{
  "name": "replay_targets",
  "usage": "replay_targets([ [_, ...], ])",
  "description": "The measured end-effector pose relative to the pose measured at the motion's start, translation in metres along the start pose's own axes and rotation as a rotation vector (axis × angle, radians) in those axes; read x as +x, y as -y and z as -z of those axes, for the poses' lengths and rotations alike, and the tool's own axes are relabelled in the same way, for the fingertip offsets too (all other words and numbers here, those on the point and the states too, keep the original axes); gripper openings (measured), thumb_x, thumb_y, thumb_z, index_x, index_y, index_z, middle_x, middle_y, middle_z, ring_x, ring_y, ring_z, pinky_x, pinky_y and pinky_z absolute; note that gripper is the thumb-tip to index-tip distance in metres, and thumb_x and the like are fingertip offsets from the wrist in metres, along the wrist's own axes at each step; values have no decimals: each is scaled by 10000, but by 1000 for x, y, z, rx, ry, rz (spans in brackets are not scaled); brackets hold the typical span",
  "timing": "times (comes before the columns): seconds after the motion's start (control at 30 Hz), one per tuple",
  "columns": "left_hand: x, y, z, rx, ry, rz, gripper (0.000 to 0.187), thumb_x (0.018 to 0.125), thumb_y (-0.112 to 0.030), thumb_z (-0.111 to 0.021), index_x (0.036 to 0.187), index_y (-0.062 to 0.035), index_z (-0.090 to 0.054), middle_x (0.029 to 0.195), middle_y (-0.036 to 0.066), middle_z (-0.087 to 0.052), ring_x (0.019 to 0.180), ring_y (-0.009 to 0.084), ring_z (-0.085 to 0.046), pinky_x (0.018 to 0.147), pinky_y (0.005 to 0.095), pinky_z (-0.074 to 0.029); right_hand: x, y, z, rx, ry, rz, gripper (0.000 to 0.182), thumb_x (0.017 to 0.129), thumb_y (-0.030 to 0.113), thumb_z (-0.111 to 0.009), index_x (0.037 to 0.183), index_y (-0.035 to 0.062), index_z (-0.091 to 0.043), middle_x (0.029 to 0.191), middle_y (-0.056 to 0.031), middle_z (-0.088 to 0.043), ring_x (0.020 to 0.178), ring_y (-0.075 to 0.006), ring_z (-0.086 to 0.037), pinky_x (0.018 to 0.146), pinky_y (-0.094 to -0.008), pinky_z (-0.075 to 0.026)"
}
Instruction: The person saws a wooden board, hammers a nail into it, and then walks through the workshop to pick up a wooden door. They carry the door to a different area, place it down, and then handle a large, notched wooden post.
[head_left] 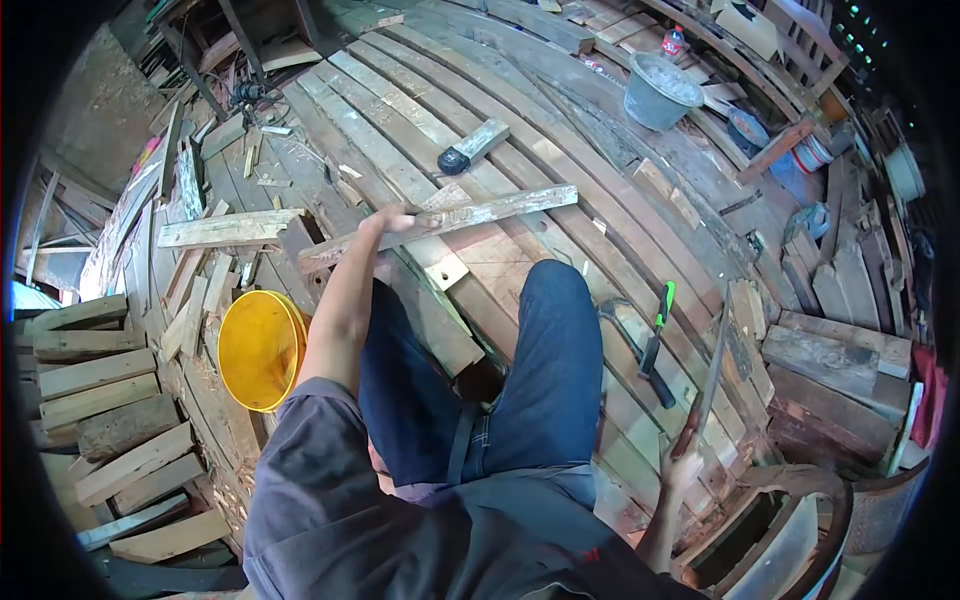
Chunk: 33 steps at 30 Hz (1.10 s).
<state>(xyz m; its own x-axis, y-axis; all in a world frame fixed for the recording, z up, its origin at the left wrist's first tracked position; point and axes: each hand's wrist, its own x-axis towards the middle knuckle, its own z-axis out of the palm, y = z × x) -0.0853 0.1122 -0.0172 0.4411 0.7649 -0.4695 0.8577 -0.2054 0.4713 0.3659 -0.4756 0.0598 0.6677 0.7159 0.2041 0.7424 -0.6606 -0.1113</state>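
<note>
My left hand [392,220] is wrapped around a long, rough strip of wood [500,208], which it holds crosswise in front of my knees. Down at the right, my right hand [682,462] grips the dark handle of a machete [717,365], its long blade pointing forward. Between my right knee and that blade lies a claw hammer [632,340]. Beside the hammer is a tool with a bright green handle [666,300]. A flat wooden board [490,258] with a hole near one end rests under the strip, ahead of my lap.
A yellow bucket [301,335] stands by my left forearm. Cut wood pieces [98,372] are stacked at far left. On the plank floor [440,90] ahead lies a block with a black end [480,143]. A grey bucket [655,105] and a bottle [673,42] stand farther back.
</note>
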Motion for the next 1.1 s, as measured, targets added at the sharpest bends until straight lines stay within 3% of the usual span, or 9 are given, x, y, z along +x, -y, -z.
replay_targets([
  [0.2, 6, -5, 25, 201, -136, 153, 844, 789, -740, -523, 1234, -29, -613, 1150, 249, -642, 1092, 404, -607, 931, 462, -483, -22, -18, -21, -17, 31, 62, 147, 827, 164, -619, 879, 67, -522, 679, -244, -601, 572, -444, -592, 511, -533, -467],
  [0.23, 17, 9, 18, 239, -274, 4, 747, 894, -682, -404, 1092, -14, -673, 1032, 260, -668, 979, 430, -642, 846, 492, -511, -22, -17, -20, -17, 33, 55, 149, 824, 164, -621, 884, 67, -526, 684, -241, -604, 580, -442, -596, 514, -530, -470],
  [0.37, 0, -3, 5, 360, -417, 143, 728, 961, -615, -254, 1000, -32, -689, 1006, 251, -676, 972, 402, -654, 862, 497, -506, -21, -12, -21, -20, 51, 43, 157, 814, 162, -627, 898, 63, -540, 694, -233, -614, 602, -434, -609, 523, -518, -478],
  [0.47, 15, 10, -2, 373, -408, 169, 724, 957, -621, -254, 994, -44, -690, 1010, 254, -673, 967, 407, -654, 869, 492, -505, -19, -12, -22, -44, 76, 40, 161, 808, 164, -625, 904, 62, -546, 694, -229, -617, 604, -426, -617, 527, -512, -484],
  [0.6, -2, -9, 9, 304, -354, 200, 753, 929, -662, -278, 1030, -35, -684, 1021, 275, -663, 1014, 407, -641, 891, 491, -497, -21, -11, -22, -61, 145, 43, 166, 804, 175, -616, 909, 59, -558, 691, -226, -623, 597, -410, -627, 531, -508, -489],
  [0.7, -5, -11, 7, 256, -418, 232, 753, 852, -725, -408, 1073, -54, -668, 1038, 265, -665, 1031, 404, -636, 892, 483, -498, -25, -12, -27, -126, 232, 72, 163, 839, 188, -598, 904, 43, -562, 703, -235, -627, 617, -410, -631, 566, -513, -493],
  [0.83, -17, -9, 3, 154, -298, 51, 843, 674, -724, -666, 1134, -20, -610, 1082, 252, -659, 1030, 387, -640, 878, 471, -505, -39, -35, -52, -86, 193, 140, 164, 901, 187, -540, 889, 25, -562, 727, -249, -628, 636, -425, -619, 602, -519, -487],
  [1.07, -15, -15, -19, 223, -234, 155, 969, 718, -688, -664, 1396, -53, -390, 1261, 256, -578, 1172, 401, -565, 985, 514, -445, -53, -66, -76, -75, 263, 178, 172, 920, 166, -513, 951, 10, -580, 852, -267, -621, 801, -445, -604, 766, -539, -452],
  [1.1, -23, -31, -15, 232, -100, 237, 975, 720, -630, -698, 1443, -84, -338, 1393, 245, -461, 1296, 436, -434, 1033, 561, -388, -54, -67, -76, -80, 268, 181, 176, 918, 164, -519, 963, 6, -582, 898, -270, -617, 860, -444, -599, 810, -540, -440],
])
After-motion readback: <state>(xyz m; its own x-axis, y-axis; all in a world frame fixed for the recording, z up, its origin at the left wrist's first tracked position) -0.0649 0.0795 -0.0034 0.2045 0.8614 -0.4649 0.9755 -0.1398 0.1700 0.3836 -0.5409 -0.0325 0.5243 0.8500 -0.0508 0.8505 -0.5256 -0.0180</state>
